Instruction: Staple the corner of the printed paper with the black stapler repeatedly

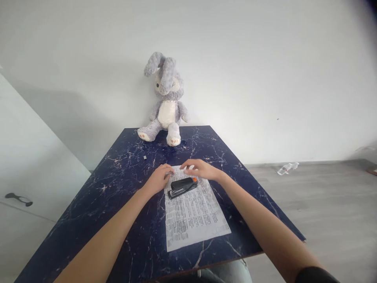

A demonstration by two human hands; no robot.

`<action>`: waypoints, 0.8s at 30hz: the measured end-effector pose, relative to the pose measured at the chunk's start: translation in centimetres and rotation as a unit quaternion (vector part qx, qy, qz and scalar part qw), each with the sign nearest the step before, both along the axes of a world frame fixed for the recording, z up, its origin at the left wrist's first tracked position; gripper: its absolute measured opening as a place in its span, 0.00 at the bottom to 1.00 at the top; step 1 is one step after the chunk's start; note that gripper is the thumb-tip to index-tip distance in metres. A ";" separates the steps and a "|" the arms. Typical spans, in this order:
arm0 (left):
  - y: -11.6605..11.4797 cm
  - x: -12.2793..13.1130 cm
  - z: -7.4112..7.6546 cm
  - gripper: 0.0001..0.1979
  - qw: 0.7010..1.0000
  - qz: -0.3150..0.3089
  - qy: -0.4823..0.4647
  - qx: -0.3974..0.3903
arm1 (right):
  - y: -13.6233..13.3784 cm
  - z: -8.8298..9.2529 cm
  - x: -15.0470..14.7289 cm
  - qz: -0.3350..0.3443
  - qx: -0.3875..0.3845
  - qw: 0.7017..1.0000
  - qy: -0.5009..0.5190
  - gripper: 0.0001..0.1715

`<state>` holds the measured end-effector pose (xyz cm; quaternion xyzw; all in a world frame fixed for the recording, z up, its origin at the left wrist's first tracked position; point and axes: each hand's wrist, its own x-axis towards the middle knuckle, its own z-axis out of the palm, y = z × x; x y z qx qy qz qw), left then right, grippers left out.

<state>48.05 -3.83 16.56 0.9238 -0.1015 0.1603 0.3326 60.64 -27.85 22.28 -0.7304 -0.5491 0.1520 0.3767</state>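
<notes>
A printed sheet of paper [194, 214] lies on the dark blue marbled table [123, 184]. A black stapler [182, 186] with an orange tip rests on the sheet's upper part. My left hand [159, 178] sits at the sheet's top left corner, fingers curled and touching the paper's edge. My right hand [200, 169] hovers over the top edge just behind the stapler, fingers spread and bent downward, holding nothing.
A grey and white plush rabbit [165, 104] sits at the table's far edge against the white wall. A small dark object [145, 157] lies on the table left of centre. A plastic bottle [287, 168] lies on the grey floor at right. A white cabinet door stands at left.
</notes>
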 end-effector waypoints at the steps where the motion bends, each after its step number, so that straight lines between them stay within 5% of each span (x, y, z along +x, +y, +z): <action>1: 0.1 -0.1 0.1 0.10 1.000 -0.005 0.000 0.023 | -0.8 0.3 -0.5 0.061 -0.008 0.998 0.014 0.23; 4: 0.4 -0.3 0.3 0.10 0.998 -0.003 0.003 0.067 | -2.0 -0.3 -1.6 0.115 -0.008 0.993 -0.027 0.24; 8: 1.2 -0.2 0.1 0.11 0.997 0.010 0.012 0.078 | -1.8 -1.9 -1.9 0.050 0.019 0.994 -0.090 0.12; 13: 1.7 0.0 0.3 0.12 1.000 0.013 0.012 0.026 | -1.9 -2.2 -1.0 0.047 0.016 0.999 -0.015 0.16; 17: 1.2 0.2 0.4 0.16 0.985 0.082 -0.026 -0.151 | -3.0 -2.3 0.3 0.090 0.020 0.983 0.156 0.22; 21: 0.9 0.6 -0.2 0.24 0.902 0.113 -0.021 -0.417 | -3.4 -3.2 1.3 0.089 0.013 0.964 0.251 0.22; 24: 1.2 0.9 -0.7 0.28 0.847 0.146 -0.038 -0.509 | -3.3 -3.7 1.5 0.081 0.008 0.958 0.275 0.22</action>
